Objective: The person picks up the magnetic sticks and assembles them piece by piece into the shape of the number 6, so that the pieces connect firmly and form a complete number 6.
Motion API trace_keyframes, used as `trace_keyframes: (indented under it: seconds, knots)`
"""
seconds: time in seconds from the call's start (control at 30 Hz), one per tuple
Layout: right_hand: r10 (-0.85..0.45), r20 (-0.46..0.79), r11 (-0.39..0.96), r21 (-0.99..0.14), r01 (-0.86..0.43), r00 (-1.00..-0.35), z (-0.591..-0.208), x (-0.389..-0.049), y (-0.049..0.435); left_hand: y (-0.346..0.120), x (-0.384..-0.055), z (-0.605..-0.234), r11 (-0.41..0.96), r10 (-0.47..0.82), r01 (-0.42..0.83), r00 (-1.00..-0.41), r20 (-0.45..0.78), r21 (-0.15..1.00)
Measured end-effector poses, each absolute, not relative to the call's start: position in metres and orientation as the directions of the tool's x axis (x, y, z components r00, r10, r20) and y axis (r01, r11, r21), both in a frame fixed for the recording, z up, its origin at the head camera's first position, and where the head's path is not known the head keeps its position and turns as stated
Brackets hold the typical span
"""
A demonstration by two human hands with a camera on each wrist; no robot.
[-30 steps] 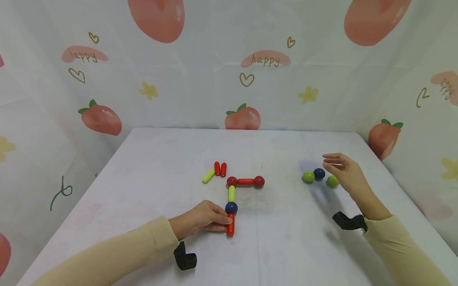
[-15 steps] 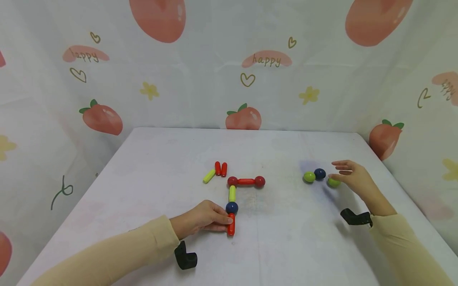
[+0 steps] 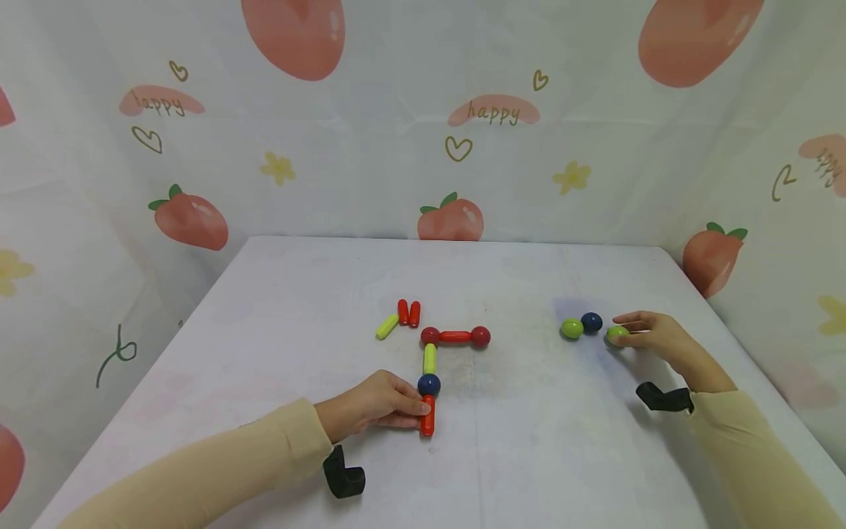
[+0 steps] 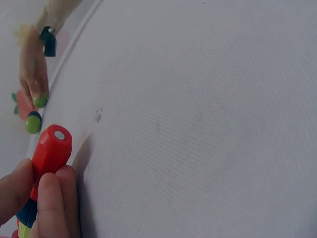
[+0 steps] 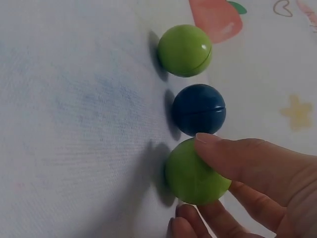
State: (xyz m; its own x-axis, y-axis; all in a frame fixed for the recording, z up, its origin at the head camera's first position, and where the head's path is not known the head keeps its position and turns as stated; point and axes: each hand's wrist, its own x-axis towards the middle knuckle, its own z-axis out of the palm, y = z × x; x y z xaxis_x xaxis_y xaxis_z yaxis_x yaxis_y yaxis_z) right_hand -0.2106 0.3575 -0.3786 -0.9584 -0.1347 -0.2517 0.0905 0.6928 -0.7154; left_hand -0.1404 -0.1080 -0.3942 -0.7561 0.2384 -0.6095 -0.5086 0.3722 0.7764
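My left hand [image 3: 374, 402] pinches a red rod [image 3: 427, 417] between thumb and fingers. In the left wrist view a small silvery disc shows on that rod's near end. Its far end meets a dark blue ball [image 3: 429, 384]. From there a yellow-green rod [image 3: 430, 358] runs to a red ball [image 3: 429, 336], then a red rod [image 3: 455, 336] lies crosswise to another red ball [image 3: 480, 336]. Far to the right, my right hand [image 3: 667, 345] holds a green ball [image 5: 195, 173] on the table, thumb on one side and fingers on the other.
Beside the right hand sit a blue ball [image 5: 199, 110] and a second green ball [image 5: 184, 50]. Behind the joined pieces lie two red rods [image 3: 409, 314] and a loose yellow-green rod [image 3: 387, 327]. A patterned cloth [image 3: 370, 147] hangs along the white table's [image 3: 529, 441] back edge.
My right hand has moved right and down from above the balls, and its thumb and fingers have come around the nearest green ball. The left hand stays on the red rod.
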Motion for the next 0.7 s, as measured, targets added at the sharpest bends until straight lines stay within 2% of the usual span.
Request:
trace_keyframes:
  seconds: [0.07, 0.13, 0.7]
  knots:
    - [-0.085, -0.284, 0.742, -0.657, 0.129, -0.955, -0.382, -0.2137, 0.3553, -0.1078, -0.1404, -0.3942, 0.375, 0.236, -0.507, -0.757, -0.609, 0.776]
    - [-0.08, -0.3, 0.751, -0.645, 0.14, -0.951, -0.3817, -0.2148, 0.3556, -0.1073, -0.1405, -0.3941, 0.376, 0.233, -0.509, -0.757, -0.611, 0.774]
    - [-0.068, -0.33, 0.748, -0.642, 0.171, -0.942, -0.3832, -0.2183, 0.3589, -0.1064, -0.1451, -0.3953, 0.37, 0.221, -0.518, -0.757, -0.615, 0.771]
